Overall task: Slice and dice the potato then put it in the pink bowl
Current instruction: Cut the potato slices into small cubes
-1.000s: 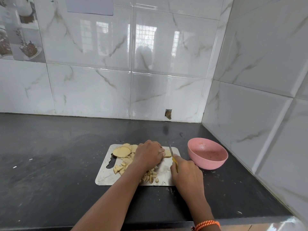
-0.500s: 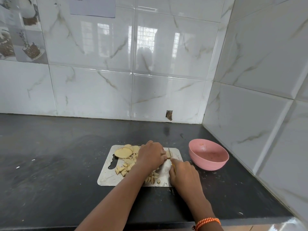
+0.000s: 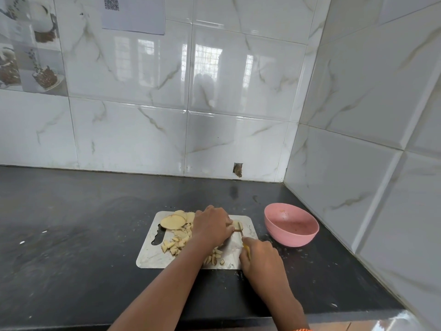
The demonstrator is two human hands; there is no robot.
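Potato mid-dice on the steel cutting board [image 3: 152,255]: whole round slices [image 3: 173,221] stacked at the board's far left corner, diced pieces [image 3: 177,242] scattered across its middle and near edge, and a small stack of strips [image 3: 238,226] pinned at the far right of the board. Left hand [image 3: 211,226] curls its fingers down on that stack, holding it in place; right hand [image 3: 261,259] is wrapped round a yellow-handled knife [image 3: 241,233], blade just beside the left fingertips. Step in hand, by my reading: dicing, with several slices uncut, and no clear potato pieces visible in the pink bowl [image 3: 291,232], which sits on the dark table [image 3: 71,235] just right of the board. Next move calls for short cuts close to the knuckles, fingertips tucked back. Writing: a paper sheet [image 3: 133,17] on the tiled wall carries a QR-type code, too small to read; no brands visible
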